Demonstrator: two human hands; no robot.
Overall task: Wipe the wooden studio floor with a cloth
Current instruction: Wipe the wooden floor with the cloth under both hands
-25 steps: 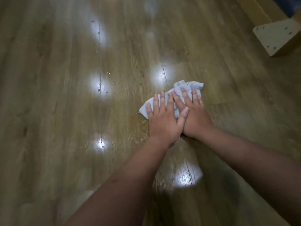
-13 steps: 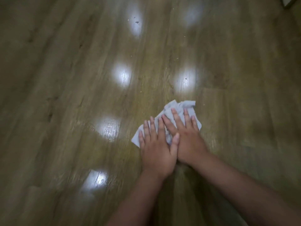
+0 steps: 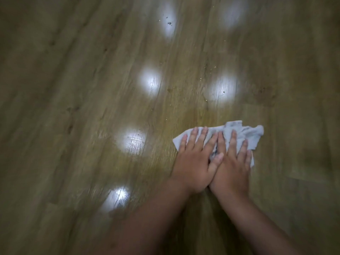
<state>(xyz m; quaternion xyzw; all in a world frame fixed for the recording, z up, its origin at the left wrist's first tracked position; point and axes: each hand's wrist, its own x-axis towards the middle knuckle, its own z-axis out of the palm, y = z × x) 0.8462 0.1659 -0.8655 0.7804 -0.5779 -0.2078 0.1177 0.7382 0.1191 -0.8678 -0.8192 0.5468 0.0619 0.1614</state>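
A crumpled pale grey cloth (image 3: 247, 134) lies on the wooden plank floor (image 3: 92, 107) at the right of centre. My left hand (image 3: 195, 161) and my right hand (image 3: 231, 166) press flat on it side by side, fingers straight and spread. The left thumb lies over the edge of the right hand. Much of the cloth is hidden under both hands; its bunched end sticks out past my right fingers.
Several bright light reflections shine on the glossy floor, among them one (image 3: 150, 82) ahead of my hands. Small specks of dirt (image 3: 169, 23) lie on the boards far ahead, with more fine crumbs (image 3: 214, 67) nearer.
Both hands and the cloth slid toward me and to the right across the boards. The pale furniture corner seen at the top right a second ago has left the view.
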